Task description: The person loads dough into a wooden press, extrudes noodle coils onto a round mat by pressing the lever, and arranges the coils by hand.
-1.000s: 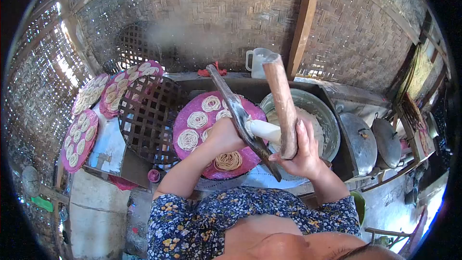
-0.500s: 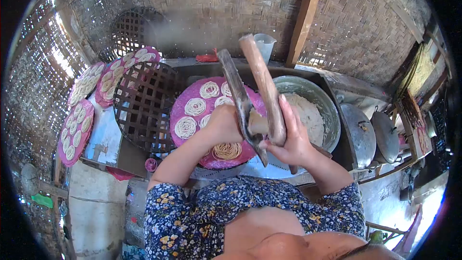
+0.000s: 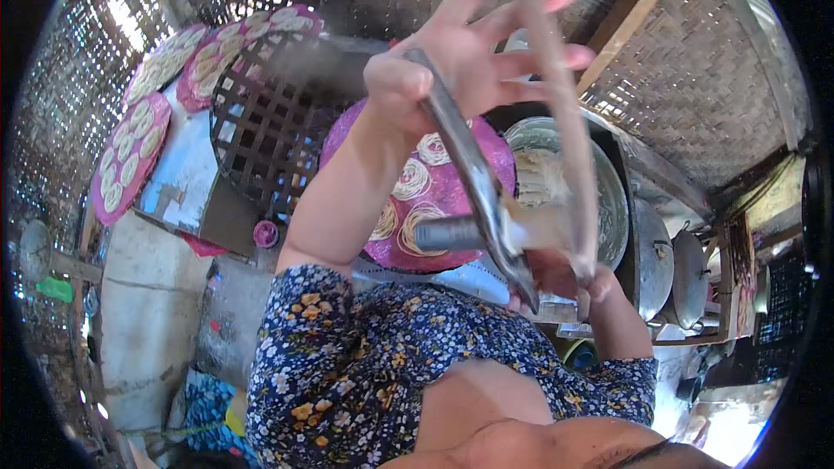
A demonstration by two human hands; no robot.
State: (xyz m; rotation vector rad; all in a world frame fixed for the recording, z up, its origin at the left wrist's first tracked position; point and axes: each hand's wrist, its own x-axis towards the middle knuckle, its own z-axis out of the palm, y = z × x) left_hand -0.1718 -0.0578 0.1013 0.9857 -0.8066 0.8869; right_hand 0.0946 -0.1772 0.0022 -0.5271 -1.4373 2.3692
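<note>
A wooden two-handled noodle press (image 3: 473,156) is lifted in front of me, tilted, with a grey cylinder across its lower part. One handle is dark; the other is pale and blurred. My left hand (image 3: 469,56) is at the top ends of the handles, fingers spread, with the thumb by the dark handle. Lower down, my right hand (image 3: 560,276) grips the press at its bottom end, partly hidden behind it. Below the press lies a round pink tray (image 3: 473,195) bearing several coils of noodles (image 3: 411,181). To its right, a metal basin (image 3: 618,182) holds pale dough (image 3: 537,175).
An open-weave black basket (image 3: 261,122) stands left of the tray. More pink trays of noodle coils (image 3: 130,156) rest at the far left. Lidded pots (image 3: 653,260) stand at the right. A woven wall (image 3: 669,78) with a wooden post (image 3: 634,9) closes the back.
My left hand has left the lower part of the press and risen, its fingers opening out. My right hand has shifted down to the bottom end. The press has turned, and the view has tilted.
</note>
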